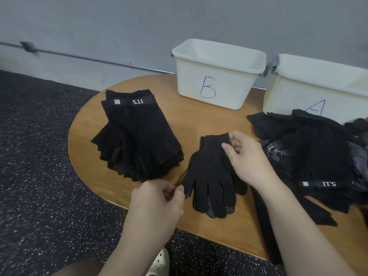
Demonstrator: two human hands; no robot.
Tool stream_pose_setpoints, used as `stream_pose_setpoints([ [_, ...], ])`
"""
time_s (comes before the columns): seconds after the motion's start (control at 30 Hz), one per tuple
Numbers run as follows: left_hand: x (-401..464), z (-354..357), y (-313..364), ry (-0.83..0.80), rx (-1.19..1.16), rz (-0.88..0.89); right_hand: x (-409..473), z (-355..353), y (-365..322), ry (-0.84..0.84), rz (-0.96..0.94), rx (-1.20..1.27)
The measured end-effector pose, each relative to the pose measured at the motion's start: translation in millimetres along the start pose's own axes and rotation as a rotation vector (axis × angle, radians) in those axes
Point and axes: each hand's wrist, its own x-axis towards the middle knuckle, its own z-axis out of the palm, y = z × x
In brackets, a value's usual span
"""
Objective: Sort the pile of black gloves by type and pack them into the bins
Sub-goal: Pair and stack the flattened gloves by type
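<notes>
Workroom — lettered bins [217, 76], speckled floor [39, 176]

Fingerless glove stack [137, 140] left; dotted full-finger glove [213, 176] flat, centre; unsorted pile [314, 156] right; cream bins B [217, 76], A [318, 90] far.

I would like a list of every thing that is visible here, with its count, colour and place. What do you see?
fingerless gloves: one stack, black, table left
dotted gloves: small stack, black, table centre
unsorted pile: one, black, table right
bin B: one, cream, table back
bin A: one, cream, back right
table: one, brown wood
floor: dark, speckled
shoe: one, white, below table
left hand: pinches glove fingertip
right hand: pinches glove cuff
</notes>
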Motion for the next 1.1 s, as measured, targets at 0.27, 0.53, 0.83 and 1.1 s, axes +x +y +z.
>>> stream_pose_setpoints([
  [0.27,2,-2,0,-0.049,-0.01,0.003,1,2,-1,-0.01,-0.006,-0.087],
  [0.53,6,4,-8,0.168,0.2,0.407,-1,6,1,0.016,-0.111,-0.176],
  [0.83,34,41,-5,-0.11,0.427,0.678,2,12,5,-0.026,-0.088,-0.206],
  [1.1,39,44,-5,-0.173,0.516,0.653,-16,-8,-2,-0.014,-0.051,-0.257],
])
